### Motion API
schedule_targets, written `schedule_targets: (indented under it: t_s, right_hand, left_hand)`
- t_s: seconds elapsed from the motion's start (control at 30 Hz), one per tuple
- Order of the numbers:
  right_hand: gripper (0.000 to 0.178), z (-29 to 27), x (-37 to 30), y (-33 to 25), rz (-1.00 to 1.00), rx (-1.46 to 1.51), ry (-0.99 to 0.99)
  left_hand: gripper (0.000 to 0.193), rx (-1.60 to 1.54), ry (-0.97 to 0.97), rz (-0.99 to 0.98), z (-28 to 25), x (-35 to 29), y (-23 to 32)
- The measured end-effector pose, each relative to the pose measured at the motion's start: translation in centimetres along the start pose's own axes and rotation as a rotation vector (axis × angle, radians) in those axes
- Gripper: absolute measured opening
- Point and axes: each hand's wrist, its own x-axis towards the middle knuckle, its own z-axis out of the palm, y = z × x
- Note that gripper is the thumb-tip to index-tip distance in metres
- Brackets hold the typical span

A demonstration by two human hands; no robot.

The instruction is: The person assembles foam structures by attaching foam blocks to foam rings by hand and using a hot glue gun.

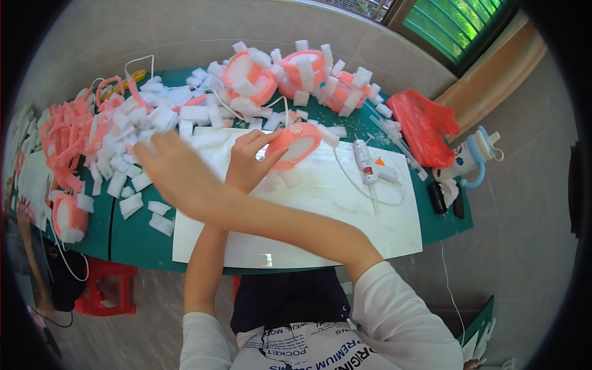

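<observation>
My left hand [246, 157] grips a round pink foam piece [295, 147] with a white face, tilted above the white board [333, 209]. A white foam block sticks out from its right side. My right arm crosses over the left one. At its end, my right hand [176, 179] is above the near edge of a pile of white foam blocks [163, 117], its fingers bent but smeared by motion. Whether it holds a block is not visible. To the right of the pink piece lies a white glue gun [370, 168] with an orange tip, its cord looping on the board.
Several pink rings with white blocks [250, 77] stand along the back of the green table [92, 243]. Pink foam strips [65, 132] are heaped at the left. A red plastic bag [422, 123] and a white bottle [472, 154] are at the right. Another person's arm [34, 259] shows far left.
</observation>
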Motion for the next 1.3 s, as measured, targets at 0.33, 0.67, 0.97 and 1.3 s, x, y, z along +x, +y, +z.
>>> schedule_targets:
  t_s: [0.33, 0.67, 0.97, 1.3]
  right_hand:
    - [0.028, -16.8, -6.6, 7.6, 0.432, -0.189, 0.080]
    - [0.028, -15.2, -8.6, 8.8, 0.480, -0.203, 0.030]
    - [0.028, -15.5, -8.4, 8.9, 0.467, -0.195, -0.090]
    - [0.029, -16.6, -7.6, 9.6, 0.577, -0.127, -0.192]
  left_hand:
    - [0.034, 0.021, 0.026, -0.018, 0.4, -0.4, -0.3]
    - [0.034, 0.072, 0.040, 0.024, 0.5, -0.5, 0.0]
    - [0.034, 0.082, 0.027, -0.015, 0.3, -0.6, -0.1]
    - [0.033, 0.072, -0.018, -0.022, 0.1, -0.4, 0.2]
